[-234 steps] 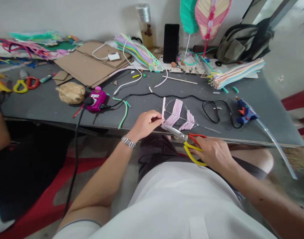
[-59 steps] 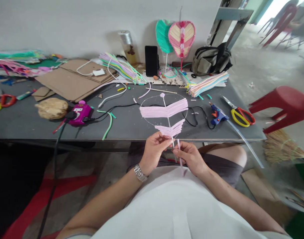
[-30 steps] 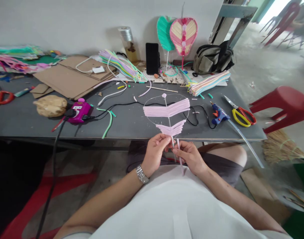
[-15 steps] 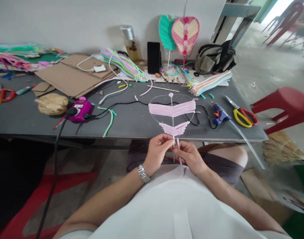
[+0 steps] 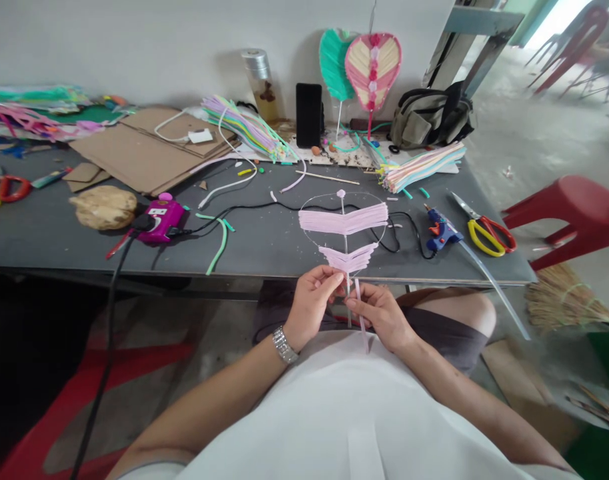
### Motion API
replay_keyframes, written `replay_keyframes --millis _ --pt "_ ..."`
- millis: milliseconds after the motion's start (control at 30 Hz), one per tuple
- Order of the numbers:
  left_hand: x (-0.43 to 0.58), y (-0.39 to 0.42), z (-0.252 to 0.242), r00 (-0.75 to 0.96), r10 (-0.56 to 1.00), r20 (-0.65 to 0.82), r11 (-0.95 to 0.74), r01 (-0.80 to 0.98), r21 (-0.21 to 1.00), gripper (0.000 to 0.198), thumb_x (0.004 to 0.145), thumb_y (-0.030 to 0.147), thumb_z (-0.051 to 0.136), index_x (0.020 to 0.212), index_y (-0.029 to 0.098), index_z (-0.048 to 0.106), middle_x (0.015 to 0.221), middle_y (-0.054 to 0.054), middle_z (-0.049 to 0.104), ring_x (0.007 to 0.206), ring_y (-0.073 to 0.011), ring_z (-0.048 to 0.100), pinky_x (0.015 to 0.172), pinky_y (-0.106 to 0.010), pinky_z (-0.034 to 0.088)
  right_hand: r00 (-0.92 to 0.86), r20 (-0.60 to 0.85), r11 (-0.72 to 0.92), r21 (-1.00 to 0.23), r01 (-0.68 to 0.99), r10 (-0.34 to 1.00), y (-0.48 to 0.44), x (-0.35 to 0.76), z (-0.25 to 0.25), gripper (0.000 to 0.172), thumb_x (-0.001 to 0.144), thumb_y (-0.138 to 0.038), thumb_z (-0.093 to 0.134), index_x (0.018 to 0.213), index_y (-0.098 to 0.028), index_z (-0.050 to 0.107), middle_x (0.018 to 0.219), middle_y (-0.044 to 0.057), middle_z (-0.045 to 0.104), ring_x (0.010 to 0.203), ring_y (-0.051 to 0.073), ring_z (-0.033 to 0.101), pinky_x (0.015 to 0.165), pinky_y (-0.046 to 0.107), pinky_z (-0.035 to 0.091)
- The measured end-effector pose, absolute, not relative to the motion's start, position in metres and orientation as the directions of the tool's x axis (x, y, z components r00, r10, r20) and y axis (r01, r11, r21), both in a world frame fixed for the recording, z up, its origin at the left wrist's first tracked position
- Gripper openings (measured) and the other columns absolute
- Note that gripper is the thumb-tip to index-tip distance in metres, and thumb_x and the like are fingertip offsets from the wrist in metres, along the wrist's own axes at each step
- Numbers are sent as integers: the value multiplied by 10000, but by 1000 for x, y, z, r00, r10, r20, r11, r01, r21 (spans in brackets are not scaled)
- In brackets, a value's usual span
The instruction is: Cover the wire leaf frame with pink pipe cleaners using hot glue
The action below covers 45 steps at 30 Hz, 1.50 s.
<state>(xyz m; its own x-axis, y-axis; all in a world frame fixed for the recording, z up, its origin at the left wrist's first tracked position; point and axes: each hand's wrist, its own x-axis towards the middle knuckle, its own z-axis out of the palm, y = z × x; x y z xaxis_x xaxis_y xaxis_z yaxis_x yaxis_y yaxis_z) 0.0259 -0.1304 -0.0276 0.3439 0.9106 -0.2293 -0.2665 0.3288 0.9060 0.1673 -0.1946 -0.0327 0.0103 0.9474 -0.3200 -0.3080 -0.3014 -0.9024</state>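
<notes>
A heart-shaped wire fan frame (image 5: 344,223) stands up in front of me, with two bands of pale pink strips bent into V shapes across its central stem. My left hand (image 5: 317,297), with a metal watch at the wrist, is closed at the base of the frame, thumb and fingers pinching the stem. My right hand (image 5: 379,312) pinches the lower stem and a loose pale pink strip (image 5: 360,310), which hangs down toward my shirt. Exactly how the fingertips meet the stem is partly hidden.
A glue gun (image 5: 440,230) and scissors (image 5: 489,233) lie to the right on the grey table (image 5: 264,247). A magenta power socket (image 5: 159,219) is on the left. Behind are strip bundles (image 5: 249,127), a phone (image 5: 308,115) and two finished fans (image 5: 373,70).
My left thumb and fingers have shifted slightly left and up along the stem. The frame has turned a little. My right hand stays almost in place.
</notes>
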Motion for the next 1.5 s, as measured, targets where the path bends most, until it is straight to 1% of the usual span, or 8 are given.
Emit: replay_keyframes --millis 333,567,733,900,1133,1267,1400,1500 --pt "25 -131 -27 368 904 -217 317 -240 917 259 750 388 828 773 153 723 608 10 644 538 -89 481 515 -216 334 6 -308 -293 -910 -294 951 -194 168 -39 410 691 -502 887 736 -176 643 564 -61 527 467 53 317 452 229 203" --pt "26 -132 -27 391 891 -233 350 -260 900 241 713 349 843 774 159 708 651 12 672 561 -89 499 572 -228 398 3 -264 -254 -934 -252 965 -193 167 -39 407 711 -508 866 713 -183 620 566 -60 511 502 72 354 492 237 256" --pt "24 -131 -23 388 895 -218 301 -167 939 239 761 362 788 699 159 679 620 8 651 584 -107 526 609 -243 429 0 -240 -235 -950 -207 971 -193 166 -37 428 709 -539 862 710 -183 624 560 -56 509 518 82 369 496 240 261" --pt "19 -129 -22 421 897 -137 174 -50 984 246 823 386 729 823 140 740 745 -43 714 673 -143 600 660 -264 474 15 -232 -223 -949 -224 973 -193 168 -31 426 719 -535 860 705 -194 605 531 -77 449 496 77 339 478 238 262" --pt "6 -131 -32 416 893 -169 193 -15 981 413 904 485 641 641 194 512 559 43 485 520 -96 418 530 -244 342 11 -276 -267 -941 -209 961 -195 169 -36 408 728 -527 848 725 -190 617 584 -57 523 491 70 342 461 232 286" --pt "1 -132 -36 409 895 -179 186 22 982 384 870 425 672 627 200 479 561 44 482 536 -98 412 540 -246 328 6 -298 -289 -931 -221 955 -195 169 -37 409 716 -524 855 731 -189 621 580 -59 522 489 68 335 457 229 270" --pt "2 -130 -38 360 911 -203 221 -10 975 261 771 314 769 734 194 540 580 76 437 559 -89 374 547 -228 295 -7 -319 -311 -920 -239 948 -196 170 -34 414 704 -526 863 750 -185 632 580 -54 532 492 70 345 456 228 240" --pt "6 -130 -36 413 875 -253 304 -62 951 253 797 367 758 928 170 669 648 46 540 575 -94 415 544 -228 311 -26 -316 -313 -919 -240 948 -196 170 -33 418 705 -527 865 757 -183 634 576 -56 532 489 69 351 458 229 228"
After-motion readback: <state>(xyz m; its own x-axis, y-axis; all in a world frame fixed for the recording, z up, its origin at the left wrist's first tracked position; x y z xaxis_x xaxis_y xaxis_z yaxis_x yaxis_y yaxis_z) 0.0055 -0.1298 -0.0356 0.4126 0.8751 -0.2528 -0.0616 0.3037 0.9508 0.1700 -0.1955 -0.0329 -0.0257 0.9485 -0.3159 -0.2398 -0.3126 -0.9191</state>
